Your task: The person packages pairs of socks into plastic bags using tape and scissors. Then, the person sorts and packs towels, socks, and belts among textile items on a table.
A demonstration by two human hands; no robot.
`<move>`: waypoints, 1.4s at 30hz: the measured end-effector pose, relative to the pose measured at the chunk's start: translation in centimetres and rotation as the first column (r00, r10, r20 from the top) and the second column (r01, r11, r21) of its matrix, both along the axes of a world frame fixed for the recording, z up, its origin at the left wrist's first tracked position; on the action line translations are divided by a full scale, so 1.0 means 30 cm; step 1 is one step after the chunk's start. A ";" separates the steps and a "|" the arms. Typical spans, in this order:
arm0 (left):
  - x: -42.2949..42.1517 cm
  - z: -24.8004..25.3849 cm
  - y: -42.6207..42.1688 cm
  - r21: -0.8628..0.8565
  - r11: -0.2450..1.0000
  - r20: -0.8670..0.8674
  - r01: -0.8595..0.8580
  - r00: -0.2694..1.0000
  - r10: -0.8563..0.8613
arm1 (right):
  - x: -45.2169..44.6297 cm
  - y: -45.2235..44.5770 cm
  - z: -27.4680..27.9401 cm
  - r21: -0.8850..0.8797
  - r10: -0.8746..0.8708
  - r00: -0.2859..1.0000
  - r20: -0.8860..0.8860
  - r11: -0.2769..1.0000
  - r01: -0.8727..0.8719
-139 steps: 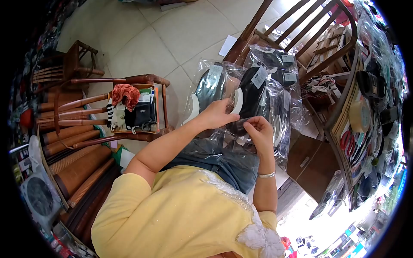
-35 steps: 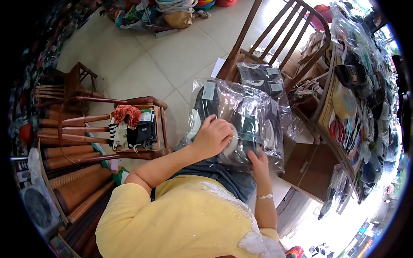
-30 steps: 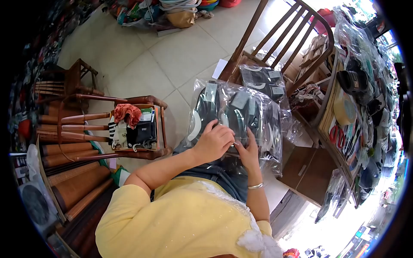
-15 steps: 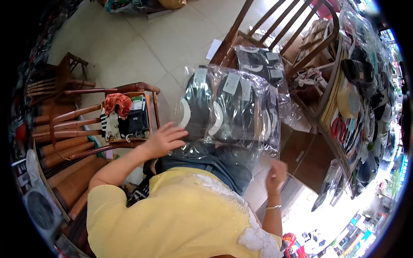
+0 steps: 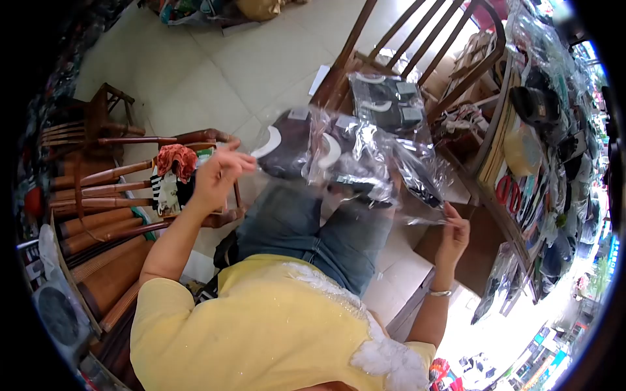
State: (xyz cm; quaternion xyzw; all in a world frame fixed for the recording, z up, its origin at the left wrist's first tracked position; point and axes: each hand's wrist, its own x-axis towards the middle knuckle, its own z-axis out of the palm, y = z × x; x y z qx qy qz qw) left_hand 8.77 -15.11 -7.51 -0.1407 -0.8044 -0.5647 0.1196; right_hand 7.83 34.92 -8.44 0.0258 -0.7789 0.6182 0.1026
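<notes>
A sheet of joined clear plastic bags [image 5: 355,153] is spread above my knees. Inside are several dark flat items with white crescent-shaped pieces and pale labels; I cannot make out their kind. My right hand [image 5: 453,238] pinches the near right corner of the plastic between thumb and fingers. At the left edge, my left hand [image 5: 220,176] has its fingers bent together and seems to grip the clear film, which is hard to see there. A similar bagged pack [image 5: 389,104] lies beyond, on the wooden chair [image 5: 336,81].
To the left, a small wooden chair [image 5: 134,174] holds a red scrunched cloth [image 5: 175,161] and packets. On the right stands a crowded table with red-handled scissors [image 5: 508,193] and a tape roll [image 5: 523,154]. A brown cardboard box [image 5: 466,254] sits below it.
The bagged sheet has lifted off my lap and tilted, uncovering my knees. My left hand moved up and left, and my right hand moved right and took hold of the corner.
</notes>
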 end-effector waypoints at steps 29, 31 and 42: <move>-0.154 0.267 -0.102 0.246 0.969 0.042 0.034 0.998 -0.045 | -0.063 -0.016 0.293 -0.391 0.056 0.988 -0.143 0.914 -0.108; 0.013 0.111 -0.109 0.249 0.968 0.266 0.028 0.959 -0.096 | 0.072 -0.041 0.179 -0.294 0.107 0.988 0.112 0.953 -0.070; 0.234 0.017 0.019 -0.375 0.907 0.234 0.192 0.966 -0.107 | 0.314 -0.217 0.099 0.352 0.038 0.992 0.119 0.933 -0.079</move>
